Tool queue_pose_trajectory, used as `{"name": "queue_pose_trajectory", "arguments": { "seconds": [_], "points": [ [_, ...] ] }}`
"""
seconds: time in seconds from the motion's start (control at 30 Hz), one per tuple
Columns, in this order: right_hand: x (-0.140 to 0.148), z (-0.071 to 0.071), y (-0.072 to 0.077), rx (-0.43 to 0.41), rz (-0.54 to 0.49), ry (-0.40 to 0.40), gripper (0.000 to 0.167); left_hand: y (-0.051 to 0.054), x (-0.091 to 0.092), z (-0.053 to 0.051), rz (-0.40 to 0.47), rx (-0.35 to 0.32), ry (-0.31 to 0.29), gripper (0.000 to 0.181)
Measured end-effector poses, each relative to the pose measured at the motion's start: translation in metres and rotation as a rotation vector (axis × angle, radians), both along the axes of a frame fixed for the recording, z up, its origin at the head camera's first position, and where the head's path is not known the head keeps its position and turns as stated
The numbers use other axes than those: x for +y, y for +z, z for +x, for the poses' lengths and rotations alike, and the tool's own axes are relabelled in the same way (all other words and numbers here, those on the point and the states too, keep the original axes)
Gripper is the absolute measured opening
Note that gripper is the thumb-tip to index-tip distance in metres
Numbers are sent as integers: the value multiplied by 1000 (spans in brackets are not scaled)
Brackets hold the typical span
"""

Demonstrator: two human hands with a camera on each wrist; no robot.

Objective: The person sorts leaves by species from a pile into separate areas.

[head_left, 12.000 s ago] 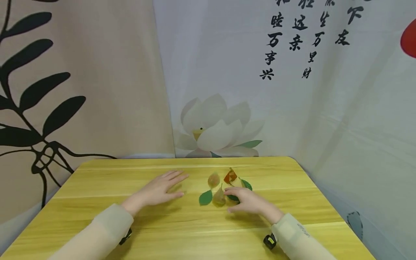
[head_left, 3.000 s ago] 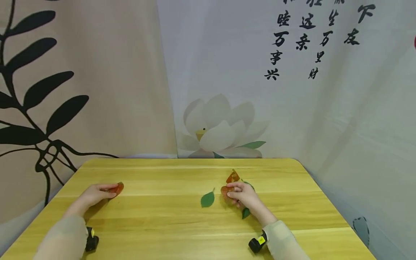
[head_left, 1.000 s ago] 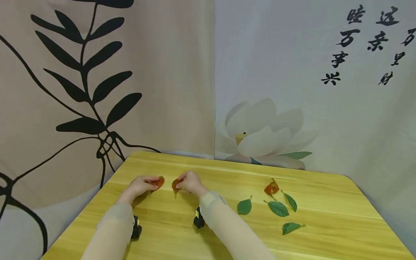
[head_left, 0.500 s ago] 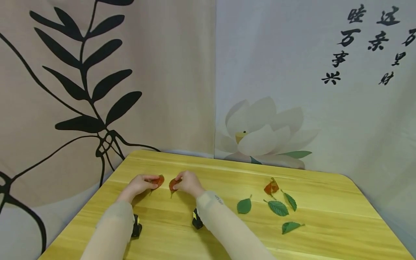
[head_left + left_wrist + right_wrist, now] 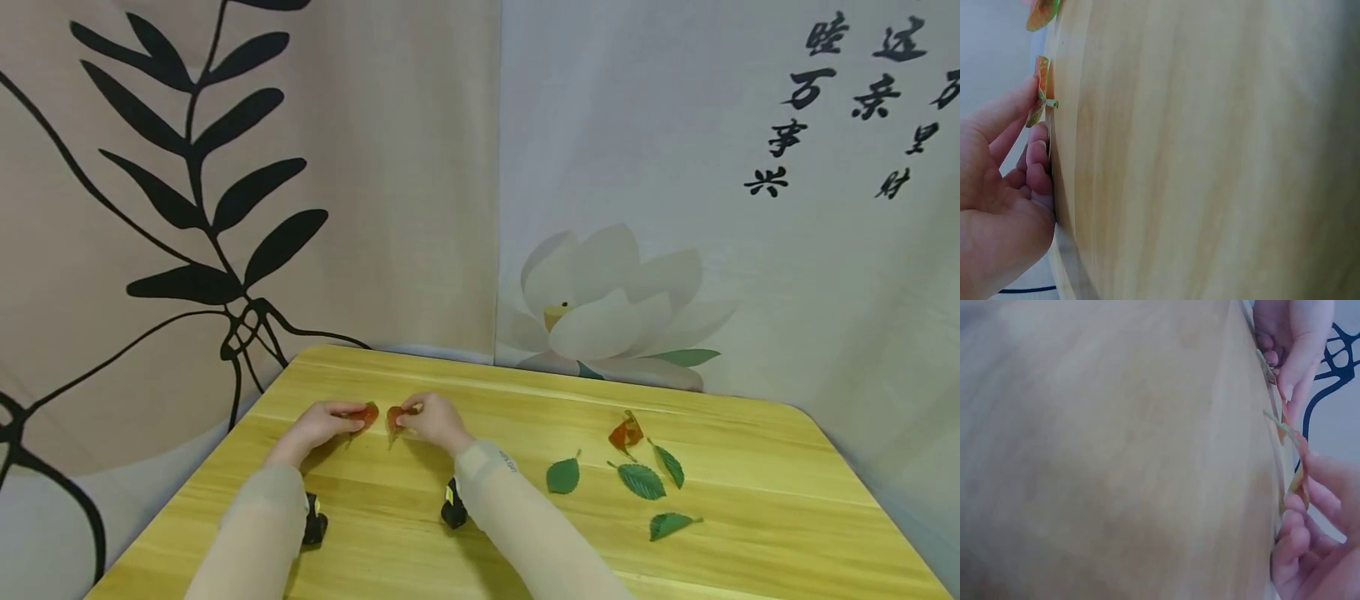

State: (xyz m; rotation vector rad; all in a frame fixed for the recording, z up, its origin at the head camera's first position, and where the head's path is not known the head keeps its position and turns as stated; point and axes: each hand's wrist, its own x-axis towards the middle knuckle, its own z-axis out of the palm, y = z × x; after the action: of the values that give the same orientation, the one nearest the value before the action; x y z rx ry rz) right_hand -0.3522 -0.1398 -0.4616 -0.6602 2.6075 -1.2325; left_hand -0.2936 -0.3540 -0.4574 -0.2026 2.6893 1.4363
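Note:
At the table's left part, my left hand [image 5: 318, 427] pinches a red-orange leaf [image 5: 367, 415] between thumb and fingers. Just right of it, my right hand [image 5: 437, 419] pinches another red-orange leaf [image 5: 393, 419], its stem pointing toward the table's front. A small gap separates the two leaves in the head view. The left wrist view shows my left hand [image 5: 1007, 181] with its leaf [image 5: 1042, 75] seen nearly edge-on. In the right wrist view, my right hand [image 5: 1319, 531] holds its leaf [image 5: 1300, 450] close to the table surface.
Right of centre on the wooden table [image 5: 360, 533] lie a curled red leaf [image 5: 626, 432] and several green leaves, among them a rounded one [image 5: 563, 475], a long one [image 5: 642, 481] and a folded one [image 5: 670, 524]. A printed cloth hangs behind.
The right hand has carried a red-orange leaf from the right-hand group to the left side, lately edging nearer the left hand's leaf. The left hand has stayed nearly still over the last second.

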Motion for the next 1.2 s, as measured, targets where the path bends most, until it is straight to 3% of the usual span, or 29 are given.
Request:
{"name": "queue_pose_trajectory", "arguments": {
  "seconds": [0.3, 0.5, 0.63, 0.9, 1.07, 1.2],
  "points": [
    [10, -5, -1, -85, -102, 8, 28, -5, -2, 0, 190, -30, 17, 55],
    [26, -7, 2, -119, -115, 13, 34, -7, -3, 5, 213, -32, 26, 58],
    [38, -8, 6, -130, -126, 21, 36, -3, -9, 7, 211, -22, 36, 57],
    [75, -7, 20, -118, -142, 84, 40, 3, -28, 4, 224, -57, -37, 59],
    [114, 2, 30, -108, -153, 105, 36, 8, -32, 6, 118, -35, -53, 57],
    [149, 14, 39, -80, -164, 139, 34, 22, -29, 13, 59, 28, -51, 54]
  ]
}}
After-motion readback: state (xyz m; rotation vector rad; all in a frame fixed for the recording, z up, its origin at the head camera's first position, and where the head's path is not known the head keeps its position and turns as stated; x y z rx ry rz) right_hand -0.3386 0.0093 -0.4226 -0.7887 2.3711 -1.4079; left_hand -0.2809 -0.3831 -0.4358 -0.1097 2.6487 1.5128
